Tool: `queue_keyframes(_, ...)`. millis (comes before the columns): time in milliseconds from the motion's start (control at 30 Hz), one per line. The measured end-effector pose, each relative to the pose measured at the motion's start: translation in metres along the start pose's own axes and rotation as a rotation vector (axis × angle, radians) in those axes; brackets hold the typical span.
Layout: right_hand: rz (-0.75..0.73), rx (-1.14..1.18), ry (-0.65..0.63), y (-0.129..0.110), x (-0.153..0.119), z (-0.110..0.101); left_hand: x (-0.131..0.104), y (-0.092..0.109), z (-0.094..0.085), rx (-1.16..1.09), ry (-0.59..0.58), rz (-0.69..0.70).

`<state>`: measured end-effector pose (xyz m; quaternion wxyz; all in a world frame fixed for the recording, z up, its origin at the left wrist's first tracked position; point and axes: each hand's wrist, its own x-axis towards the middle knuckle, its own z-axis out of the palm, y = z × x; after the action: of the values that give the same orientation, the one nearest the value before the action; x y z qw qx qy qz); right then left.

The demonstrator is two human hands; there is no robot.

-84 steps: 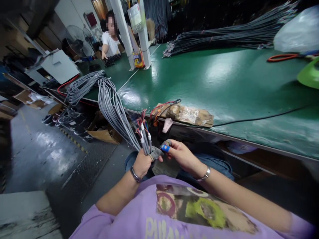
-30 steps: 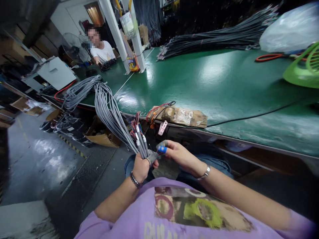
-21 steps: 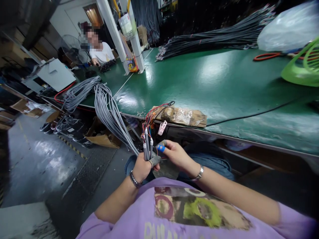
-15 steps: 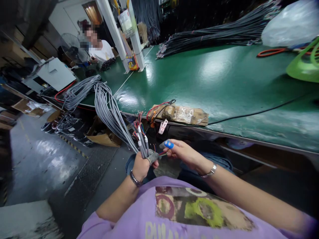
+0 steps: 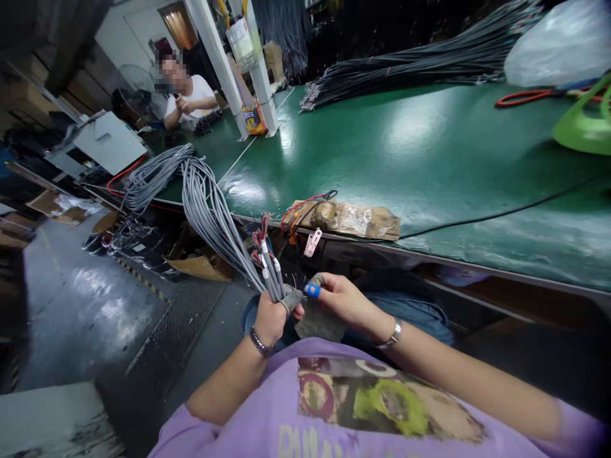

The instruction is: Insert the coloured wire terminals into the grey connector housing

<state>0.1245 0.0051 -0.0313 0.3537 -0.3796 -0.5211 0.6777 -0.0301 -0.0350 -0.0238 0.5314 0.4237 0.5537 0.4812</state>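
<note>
My left hand [image 5: 273,318] is wrapped round several grey cables [image 5: 273,280], with a grey cover on its thumb. White bands and fanned-out thin coloured wires [image 5: 260,238] show at the upper ends of the cables. Close to the left thumb, my right hand [image 5: 341,299] is closed in a pinch, blue tape round one finger and a grey cover on another. Short thin wires [image 5: 294,280] stick out between the two hands, and the right fingertips pinch at their ends, partly hidden.
A long bundle of grey cable [image 5: 205,203] runs from the green table [image 5: 429,159] down to my left hand. On the front edge sit a taped wooden board [image 5: 367,221] and a pink clip [image 5: 313,243]. Black cables [image 5: 405,70] lie at the back. A co-worker [image 5: 193,95] sits far left.
My right hand has moved left and closer to the left thumb. The wire ends now stand darker and more spread. The co-worker's hands have risen.
</note>
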Motion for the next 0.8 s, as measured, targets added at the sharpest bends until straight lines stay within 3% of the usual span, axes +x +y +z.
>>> queue_keyframes(133, 0.046, 0.069, -0.041, 0.005, -0.005, -0.001, 0.001, -0.003, 0.001, -0.061, 0.036, 0.025)
queue_keyframes(367, 0.114, 0.022, -0.269, 0.008, -0.008, -0.013, 0.006, 0.0, -0.004, -0.139, 0.061, -0.014)
queue_keyframes(433, 0.118, 0.011, -0.233, 0.008, -0.006, -0.021, 0.008, 0.003, -0.009, -0.159, 0.023, -0.043)
queue_keyframes(600, 0.119, 0.238, 0.037, 0.002, 0.012, -0.036, 0.018, 0.017, -0.015, -0.154, -0.178, -0.136)
queue_keyframes(800, 0.093, 0.449, 0.019, -0.023, 0.04, -0.03, 0.038, 0.035, -0.004, -0.178, -0.347, -0.158)
